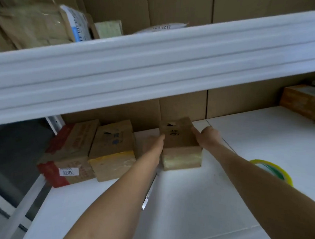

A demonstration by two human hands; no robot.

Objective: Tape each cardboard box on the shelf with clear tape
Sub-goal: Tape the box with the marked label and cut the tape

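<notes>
A small cardboard box point(179, 138) with tape across its near face stands on the white shelf point(194, 202). My left hand point(153, 144) grips its left side and my right hand point(208, 137) grips its right side, thumbs on the top. Two more cardboard boxes sit to the left: one with yellowish tape point(112, 150) and one with red tape and a white label point(68, 155). A roll of clear tape with a yellow-green tint point(271, 171) lies on the shelf, partly hidden behind my right forearm.
The white beam of the upper shelf point(155, 65) runs across just above the boxes. Parcels and an envelope point(40, 24) lie on that upper shelf. Another cardboard box point(303, 102) sits at the far right. Cardboard sheets line the back.
</notes>
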